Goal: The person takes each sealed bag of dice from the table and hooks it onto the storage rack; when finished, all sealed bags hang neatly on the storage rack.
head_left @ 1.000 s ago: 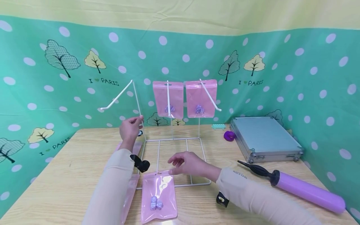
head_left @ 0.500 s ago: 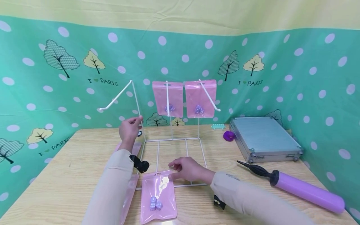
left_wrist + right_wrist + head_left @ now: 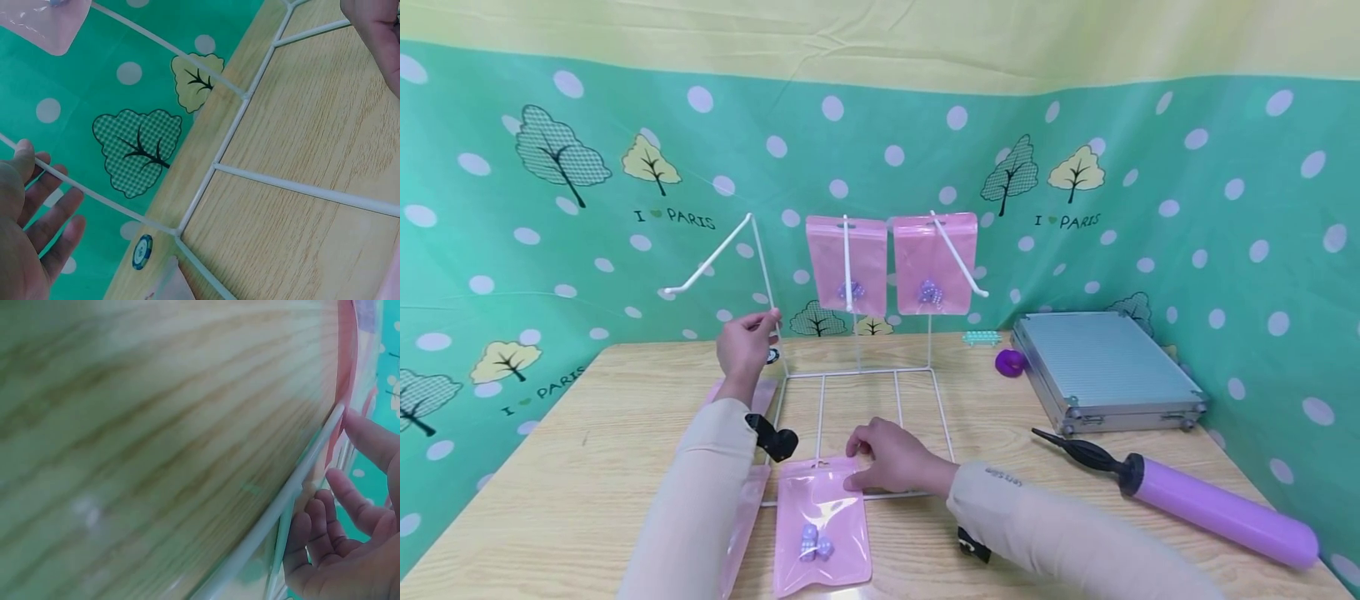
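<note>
A white wire display rack (image 3: 763, 271) stands on the table. My left hand (image 3: 745, 342) pinches its left upright between thumb and fingers, as the left wrist view (image 3: 37, 212) also shows. A pink zip bag (image 3: 838, 567) with lavender dice (image 3: 808, 546) lies flat across the rack's front base wire. At that bag's upper right edge is my right hand (image 3: 891, 458), thumb overlapping the edge and fingers loosely bent. The right wrist view shows a gap between thumb and forefinger. Two similar bags, a middle one (image 3: 827, 254) and a right one (image 3: 916, 260), hang from rack hooks.
More pink bags (image 3: 747, 508) lie partly hidden under my left forearm. A poker chip (image 3: 142, 252) sits behind the rack's left back corner. To the right are a purple rubber duck (image 3: 1010, 362), a silver case (image 3: 1112, 367) and a purple hand pump (image 3: 1225, 508).
My right hand has come down and slightly nearer, toward the flat bag's upper right edge. The left hand keeps its hold on the upright.
</note>
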Available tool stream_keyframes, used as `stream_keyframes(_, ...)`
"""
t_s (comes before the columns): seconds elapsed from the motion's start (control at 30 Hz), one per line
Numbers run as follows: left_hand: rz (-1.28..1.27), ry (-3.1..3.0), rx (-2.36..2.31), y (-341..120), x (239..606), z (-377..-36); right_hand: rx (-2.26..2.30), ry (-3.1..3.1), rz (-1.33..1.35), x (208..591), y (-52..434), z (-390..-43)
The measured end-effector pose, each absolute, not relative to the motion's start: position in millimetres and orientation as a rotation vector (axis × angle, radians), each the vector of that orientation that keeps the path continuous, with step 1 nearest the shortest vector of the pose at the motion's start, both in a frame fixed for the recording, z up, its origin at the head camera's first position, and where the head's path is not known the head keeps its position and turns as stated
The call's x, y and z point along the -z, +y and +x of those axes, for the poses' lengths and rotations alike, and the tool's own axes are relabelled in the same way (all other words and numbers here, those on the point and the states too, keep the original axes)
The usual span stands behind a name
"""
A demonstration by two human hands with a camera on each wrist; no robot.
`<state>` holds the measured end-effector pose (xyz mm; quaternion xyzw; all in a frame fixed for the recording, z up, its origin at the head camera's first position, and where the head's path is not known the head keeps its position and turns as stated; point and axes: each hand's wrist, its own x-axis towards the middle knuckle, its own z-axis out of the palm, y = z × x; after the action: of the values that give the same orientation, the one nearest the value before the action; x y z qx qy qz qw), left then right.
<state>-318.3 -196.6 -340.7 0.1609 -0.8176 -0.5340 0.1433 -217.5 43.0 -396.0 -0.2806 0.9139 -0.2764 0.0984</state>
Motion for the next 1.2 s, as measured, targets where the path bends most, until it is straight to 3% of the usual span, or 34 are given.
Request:
stream_keyframes(0.63,0.432,-2.357,1.522,-196.3,340.7,-315.0,0.713,2.750,-0.831,394.4,34.7,-215.9)
stream_keyframes(1.2,0.432,-2.363,1.527,-196.8,341.0,-315.1,0.908,2.594,-0.726,394.7,33.0,-223.1)
